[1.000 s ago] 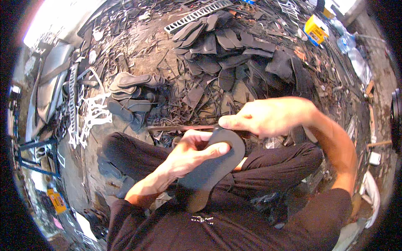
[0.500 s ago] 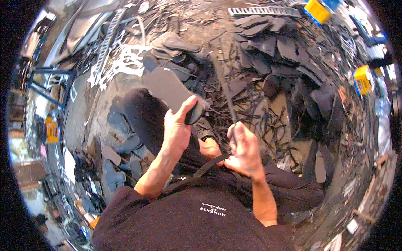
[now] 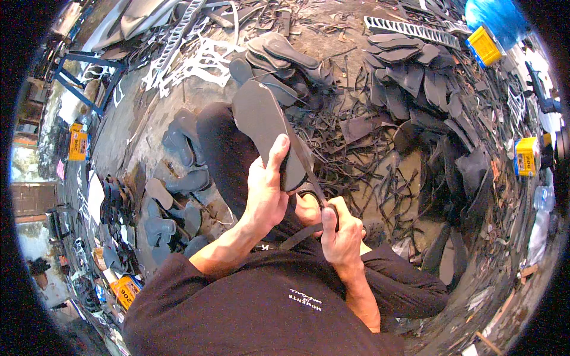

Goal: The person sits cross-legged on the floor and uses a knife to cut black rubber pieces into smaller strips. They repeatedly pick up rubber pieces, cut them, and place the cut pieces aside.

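While left hand (image 3: pixel 265 196) grips sole (image 3: pixel 261 127), right hand (image 3: pixel 339 231) fists knife (image 3: pixel 306 163).

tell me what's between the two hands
In the head view, the long knife blade runs up from the right hand along the dark sole that the left hand grips.

One dark sole (image 3: pixel 261 127) in left hand (image 3: pixel 266 199); one knife (image 3: pixel 309 169) in right hand (image 3: pixel 339 234). Three yellow boxes (image 3: pixel 484 46) (image 3: pixel 526 155) (image 3: pixel 78 142) on floor (image 3: pixel 332 35). Loose soles, scraps: too many to count.
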